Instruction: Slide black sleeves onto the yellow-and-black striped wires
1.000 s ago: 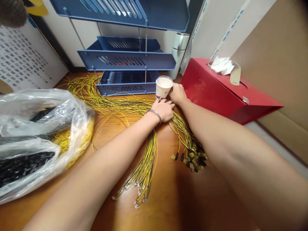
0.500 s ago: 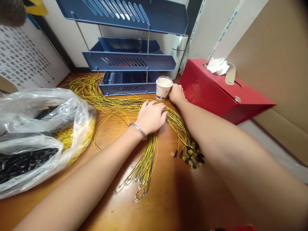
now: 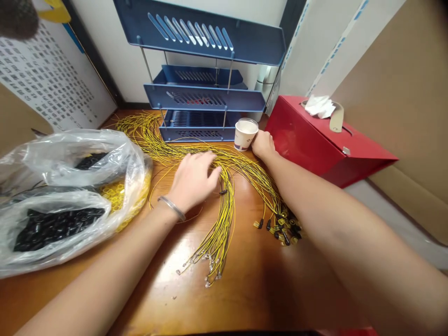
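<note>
My left hand [image 3: 194, 179], with a bracelet at its wrist, is over the bundle of yellow and dark wires [image 3: 224, 210]. Its thumb stands apart from the fingers, and nothing shows in its grasp. A small black piece [image 3: 223, 192] lies on the wires just right of the thumb. My right hand [image 3: 263, 143] is at the right side of a paper cup [image 3: 245, 135], close to the red box. Its fingers are curled and partly hidden, so what they hold cannot be made out. Another wire bunch ends in black and yellow connectors [image 3: 285, 228] below my right forearm.
Clear plastic bags [image 3: 129, 172] with black and yellow small parts are at the left. Blue tiered trays [image 3: 206, 98] rise at the back, a grey flask [image 3: 264, 84] behind them. A red box [image 3: 308, 144] with tissue [image 3: 319, 106] stands right, beside cardboard [image 3: 395, 107].
My left hand has slid left over the wires, uncovering the front bundle and the small black piece. My right hand stays beside the cup. The whole view has shifted slightly.
</note>
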A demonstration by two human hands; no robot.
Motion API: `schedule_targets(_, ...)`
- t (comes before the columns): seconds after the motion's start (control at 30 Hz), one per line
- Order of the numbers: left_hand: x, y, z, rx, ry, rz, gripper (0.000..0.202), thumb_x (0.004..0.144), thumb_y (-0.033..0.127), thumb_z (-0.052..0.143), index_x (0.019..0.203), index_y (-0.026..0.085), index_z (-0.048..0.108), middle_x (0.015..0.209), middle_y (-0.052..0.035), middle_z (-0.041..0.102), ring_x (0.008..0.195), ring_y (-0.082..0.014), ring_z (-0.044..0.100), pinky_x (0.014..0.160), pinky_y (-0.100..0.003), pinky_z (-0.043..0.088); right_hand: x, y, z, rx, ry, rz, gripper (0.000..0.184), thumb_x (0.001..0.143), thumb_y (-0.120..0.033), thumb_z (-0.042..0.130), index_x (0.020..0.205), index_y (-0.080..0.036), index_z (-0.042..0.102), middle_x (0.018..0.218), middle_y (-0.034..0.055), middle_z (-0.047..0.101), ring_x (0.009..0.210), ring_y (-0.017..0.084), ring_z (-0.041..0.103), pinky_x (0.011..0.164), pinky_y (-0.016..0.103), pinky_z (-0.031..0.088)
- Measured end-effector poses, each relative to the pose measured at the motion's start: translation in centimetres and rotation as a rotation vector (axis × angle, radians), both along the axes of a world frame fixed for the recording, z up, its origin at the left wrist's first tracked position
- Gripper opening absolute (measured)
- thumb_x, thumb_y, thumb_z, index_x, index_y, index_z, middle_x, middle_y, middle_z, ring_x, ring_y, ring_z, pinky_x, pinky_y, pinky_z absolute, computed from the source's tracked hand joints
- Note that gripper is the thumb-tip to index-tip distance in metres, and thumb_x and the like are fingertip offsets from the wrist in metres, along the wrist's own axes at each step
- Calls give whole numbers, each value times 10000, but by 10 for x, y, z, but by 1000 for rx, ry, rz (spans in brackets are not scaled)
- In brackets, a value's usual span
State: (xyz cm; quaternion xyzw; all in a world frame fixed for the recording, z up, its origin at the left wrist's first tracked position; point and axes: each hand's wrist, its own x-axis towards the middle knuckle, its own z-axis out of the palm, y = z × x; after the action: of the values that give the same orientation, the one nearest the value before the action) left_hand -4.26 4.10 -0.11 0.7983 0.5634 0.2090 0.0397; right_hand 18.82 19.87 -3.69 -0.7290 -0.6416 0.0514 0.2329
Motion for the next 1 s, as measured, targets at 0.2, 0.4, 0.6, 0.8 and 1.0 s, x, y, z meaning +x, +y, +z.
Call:
schedule_targets(0.2,-37,71,3,-26,-241,552,862,897,477,429,1488,-74,127,1582,-267,102,1486,-338,130,1221,-461,156,2,1,-1,-11,-11,1,306,935,-373,559,1165,-177,601,1183,87,615,1036,207,612,893,423,514)
schedule_targets(0.4,-58,100,-5,-147,-213,570,916,864,545,430,1491,-60,147,1577,-270,122,1477,-351,166,1210,-518,141,0,5,-3,5,9,-33,314,936,-352,560,1198,-180,584,1229,93,589,1054,212,602,892,425,518)
schedule_targets(0.6,-56,108,-6,-181,-195,587,994,842,566,468,1492,-83,88,1583,-275,59,1485,-349,126,1214,-494,147,-3,5,-2,0,14,-53,312,939,-356,555,1198,-185,584,1228,93,589,1048,208,603,888,419,519)
schedule_targets(0.8,-59,105,-3,-201,-216,579,982,826,569,506,1508,-16,110,1592,-249,59,1490,-328,122,1211,-500,145,-13,-15,6,9,-36,-51,298,947,-309,505,1199,-162,564,1220,126,587,1064,247,607,897,449,497)
schedule_targets(1.0,-30,51,0,69,-98,433,596,900,456,430,1382,106,438,1549,-188,292,1416,-343,309,1159,-510,249,-15,-45,4,-25,-85,-105,390,855,-198,586,1219,-66,541,1177,241,592,1074,347,614,882,484,480)
